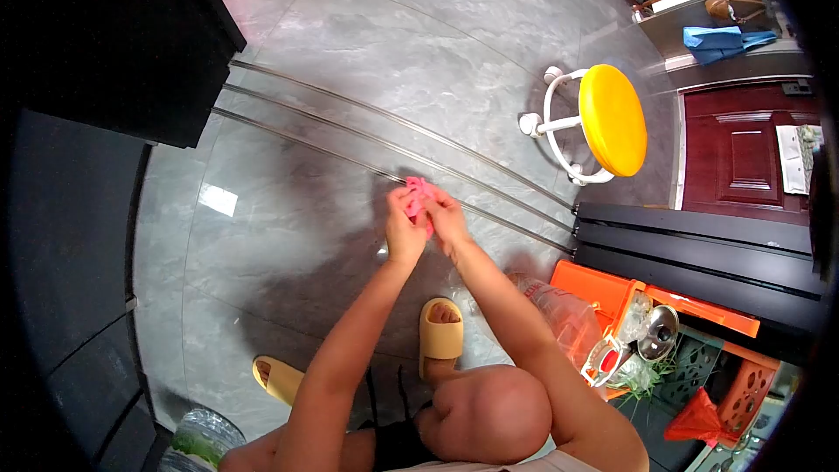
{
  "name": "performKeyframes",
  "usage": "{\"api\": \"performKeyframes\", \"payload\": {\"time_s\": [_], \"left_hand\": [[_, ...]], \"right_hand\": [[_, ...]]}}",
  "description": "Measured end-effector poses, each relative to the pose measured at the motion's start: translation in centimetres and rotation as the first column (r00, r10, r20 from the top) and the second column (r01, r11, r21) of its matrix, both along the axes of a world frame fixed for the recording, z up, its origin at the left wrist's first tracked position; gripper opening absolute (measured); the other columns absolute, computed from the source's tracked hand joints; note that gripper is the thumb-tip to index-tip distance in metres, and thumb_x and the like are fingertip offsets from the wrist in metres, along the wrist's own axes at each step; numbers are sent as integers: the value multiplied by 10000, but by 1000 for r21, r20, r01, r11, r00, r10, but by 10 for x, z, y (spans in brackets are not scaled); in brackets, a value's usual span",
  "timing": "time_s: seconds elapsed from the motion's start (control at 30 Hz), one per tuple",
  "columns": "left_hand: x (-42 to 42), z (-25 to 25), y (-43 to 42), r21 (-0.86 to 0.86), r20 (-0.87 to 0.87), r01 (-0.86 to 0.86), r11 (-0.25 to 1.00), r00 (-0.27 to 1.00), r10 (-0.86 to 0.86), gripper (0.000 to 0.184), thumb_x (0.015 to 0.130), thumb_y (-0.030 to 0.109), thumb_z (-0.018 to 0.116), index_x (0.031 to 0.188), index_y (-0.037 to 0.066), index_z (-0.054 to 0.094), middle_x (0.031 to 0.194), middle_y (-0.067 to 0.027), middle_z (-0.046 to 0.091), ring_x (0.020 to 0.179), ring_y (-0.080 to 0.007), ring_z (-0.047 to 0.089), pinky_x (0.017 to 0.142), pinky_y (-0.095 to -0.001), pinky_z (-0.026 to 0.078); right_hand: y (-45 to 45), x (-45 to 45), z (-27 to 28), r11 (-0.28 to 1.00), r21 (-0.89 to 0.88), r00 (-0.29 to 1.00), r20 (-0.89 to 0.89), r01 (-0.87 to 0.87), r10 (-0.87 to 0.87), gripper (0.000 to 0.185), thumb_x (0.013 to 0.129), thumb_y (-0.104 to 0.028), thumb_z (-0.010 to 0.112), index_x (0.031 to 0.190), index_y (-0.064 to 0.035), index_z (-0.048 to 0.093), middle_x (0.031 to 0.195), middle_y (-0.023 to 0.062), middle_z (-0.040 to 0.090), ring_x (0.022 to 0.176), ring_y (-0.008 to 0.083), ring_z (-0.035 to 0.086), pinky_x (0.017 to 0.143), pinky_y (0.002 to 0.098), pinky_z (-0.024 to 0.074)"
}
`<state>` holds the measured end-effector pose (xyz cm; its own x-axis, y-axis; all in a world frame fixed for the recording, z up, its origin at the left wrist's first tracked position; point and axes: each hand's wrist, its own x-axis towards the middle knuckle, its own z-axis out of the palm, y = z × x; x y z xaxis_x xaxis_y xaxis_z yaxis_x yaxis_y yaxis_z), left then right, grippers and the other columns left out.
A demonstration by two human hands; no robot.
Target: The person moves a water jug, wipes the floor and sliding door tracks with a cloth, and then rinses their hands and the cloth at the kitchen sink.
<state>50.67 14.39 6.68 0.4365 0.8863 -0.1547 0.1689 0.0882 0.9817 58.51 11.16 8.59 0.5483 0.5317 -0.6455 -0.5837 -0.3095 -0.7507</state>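
A crumpled pink cloth (418, 195) is bunched between my two hands, above the grey tiled floor and over the metal floor tracks (350, 159). My left hand (405, 225) has its fingers closed on the cloth's left side. From the right, my right hand (447, 217) grips the same cloth, the fingers of both hands close together. Part of the cloth is hidden behind the fingers.
A yellow stool (613, 121) on white casters stands at right. Beside my right arm are an orange bin (594, 288), a clear plastic bag (559, 313) and a pot lid (657, 333). Black cabinets (74, 236) line the left. Yellow slippers (440, 341) are below.
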Motion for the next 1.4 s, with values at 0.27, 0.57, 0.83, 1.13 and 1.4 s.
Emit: {"api": "performKeyframes", "payload": {"time_s": [0.27, 0.57, 0.83, 1.13, 1.4], "left_hand": [[-28, -35, 25, 90, -86, 0, 996, 996, 8, 563, 708, -36, 529, 1235, 30, 344, 1215, -198, 403, 1140, -346, 381, 967, -391, 298], [-50, -19, 45, 90, -80, -52, 995, 995, 60, 493, 700, -80, 467, 1169, 70, 439, 1229, -131, 393, 1038, -258, 461, 770, -300, 418], [-60, -25, 50, 125, -17, -89, 988, 996, 92, 460, 699, -105, 413, 1117, 69, 491, 1201, -133, 423, 1040, -254, 465, 721, -278, 428], [-75, -25, 57, 192, -87, -48, 980, 994, 66, 425, 688, -104, 405, 1049, 72, 543, 1161, -140, 446, 1076, -277, 439, 753, -296, 427], [-76, -20, 55, 171, -123, -22, 985, 991, 44, 417, 699, -123, 399, 1026, 75, 566, 1159, -100, 468, 1063, -229, 458, 750, -264, 431]], "right_hand": [[56, 101, -47, 856, -116, 560, 710, -504, 426, 176, 734, 11, 526, 857, -36, 643, 848, 77, 597, 638, 156, 592, 547, 257, 473], [19, 97, -40, 701, -617, 273, 648, -359, 711, 123, 761, -166, 582, 761, -60, 642, 675, 96, 583, 582, 181, 596, 514, 287, 461], [0, 128, -8, 938, -234, 865, 378, -256, 330, 182, 723, -184, 617, 672, -9, 616, 562, 64, 586, 441, 132, 531, 435, 251, 423], [-12, 128, -23, 836, -361, 524, 656, -414, 543, 119, 726, -156, 589, 698, -61, 655, 762, 103, 575, 756, 234, 582, 650, 336, 460], [-2, 118, -41, 787, -223, 510, 654, -575, 558, 81, 734, -6, 547, 699, 4, 620, 780, 86, 568, 633, 161, 579, 511, 287, 469]]}}
